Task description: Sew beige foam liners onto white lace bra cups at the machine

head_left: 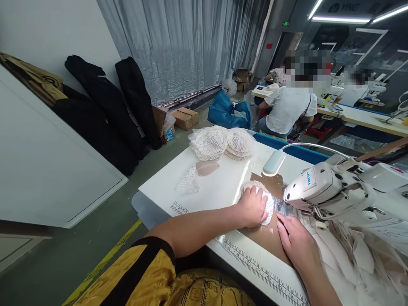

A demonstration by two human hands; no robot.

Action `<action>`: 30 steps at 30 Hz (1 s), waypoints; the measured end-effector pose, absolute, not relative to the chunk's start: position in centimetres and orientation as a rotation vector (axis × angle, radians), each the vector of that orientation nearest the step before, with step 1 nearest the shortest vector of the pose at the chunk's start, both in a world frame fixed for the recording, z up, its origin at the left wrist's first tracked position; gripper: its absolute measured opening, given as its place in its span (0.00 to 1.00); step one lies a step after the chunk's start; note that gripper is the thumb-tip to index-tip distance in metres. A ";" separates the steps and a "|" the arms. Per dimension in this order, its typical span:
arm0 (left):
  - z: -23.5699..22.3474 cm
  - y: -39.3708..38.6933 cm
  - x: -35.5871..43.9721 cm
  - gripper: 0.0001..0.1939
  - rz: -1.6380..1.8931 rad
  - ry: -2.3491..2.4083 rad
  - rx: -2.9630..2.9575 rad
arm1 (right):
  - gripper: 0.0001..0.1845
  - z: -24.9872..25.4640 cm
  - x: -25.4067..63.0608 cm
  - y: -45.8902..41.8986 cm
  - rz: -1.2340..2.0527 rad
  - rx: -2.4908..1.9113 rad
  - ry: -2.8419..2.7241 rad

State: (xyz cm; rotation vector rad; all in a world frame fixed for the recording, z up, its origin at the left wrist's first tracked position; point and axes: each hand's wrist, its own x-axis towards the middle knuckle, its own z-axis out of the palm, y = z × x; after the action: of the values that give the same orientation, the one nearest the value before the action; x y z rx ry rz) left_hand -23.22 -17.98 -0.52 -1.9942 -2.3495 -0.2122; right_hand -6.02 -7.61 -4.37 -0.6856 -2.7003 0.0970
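Note:
My left hand (254, 208) is curled over a white lace bra cup (270, 208) and grips it against the sewing table, just left of the sewing machine's needle area. The palm and fingers hide much of the cup. My right hand (296, 238) rests on the brown sheet covering the table in front of the machine (309, 185). Its index finger and thumb are stretched out towards the cup's edge, a little apart from it, and I see nothing held there.
Stacked lace cups (210, 143) lie at the table's far edge, with a loose lace piece (188, 180) nearer. A lamp (274, 162) hangs beside the machine. Pale fabric pieces (347, 255) pile up at right. A co-worker (283, 108) sits beyond, near a blue bag (223, 111).

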 end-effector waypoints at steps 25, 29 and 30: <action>2.2 -36.3 -28.2 0.16 -2.127 -2.405 -1.308 | 0.37 1.6 -6.4 -17.3 2.047 -0.563 -1.844; 2.6 -33.9 -24.1 0.15 -2.174 -2.252 -1.766 | 0.34 0.7 -8.9 -20.8 2.389 -0.443 -1.400; 2.5 -33.2 -23.7 0.15 -2.097 -2.242 -1.878 | 0.32 0.5 -9.2 -21.1 2.377 -0.455 -1.298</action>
State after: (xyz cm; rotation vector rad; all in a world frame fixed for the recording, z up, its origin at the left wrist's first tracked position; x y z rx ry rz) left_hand -23.69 -33.20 2.46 -1.8777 -2.2418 -2.0973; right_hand -9.16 -21.11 0.52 -0.4550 -1.2976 2.3768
